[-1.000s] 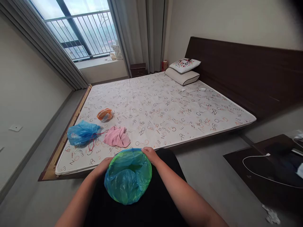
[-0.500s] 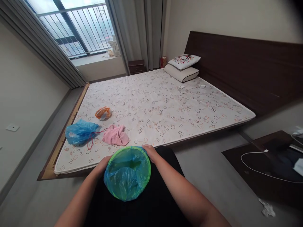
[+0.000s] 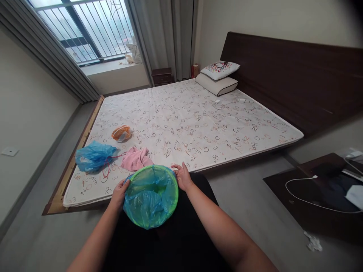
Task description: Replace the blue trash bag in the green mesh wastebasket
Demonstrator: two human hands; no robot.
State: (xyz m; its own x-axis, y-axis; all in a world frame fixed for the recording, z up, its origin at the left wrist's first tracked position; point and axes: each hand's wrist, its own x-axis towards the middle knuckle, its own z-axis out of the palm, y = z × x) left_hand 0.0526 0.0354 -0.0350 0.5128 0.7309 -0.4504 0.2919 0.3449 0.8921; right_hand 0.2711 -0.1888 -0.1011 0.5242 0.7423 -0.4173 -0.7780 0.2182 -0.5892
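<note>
A round green trash can (image 3: pixel 175 202) rests against my lap, its mouth tilted toward me. Thin blue plastic bag (image 3: pixel 147 207) lines the inside and folds over the rim. At the left of the rim, my left hand (image 3: pixel 120 192) is closed, thumb and fingers gripping the edge and the bag. My right hand (image 3: pixel 183 177) is beside the right side of the rim with its fingers spread and thumb raised. Beyond the can, a pink cloth (image 3: pixel 136 158) lies crumpled on the mattress (image 3: pixel 176 128). The can's lower part is hidden.
Left on the mattress lie a blue plastic bag (image 3: pixel 95 155) with red ties and an orange-and-clear package (image 3: pixel 121 133). Two pillows (image 3: pixel 217 84) are stacked by the headboard (image 3: pixel 278 75). A dark low table (image 3: pixel 309 189) with a white cable stands right; crumpled tissue (image 3: pixel 313 241) is on the floor.
My right hand has loosened from the rim and its fingers have spread. My left hand has come up further onto the left rim. The can sits slightly higher in view.
</note>
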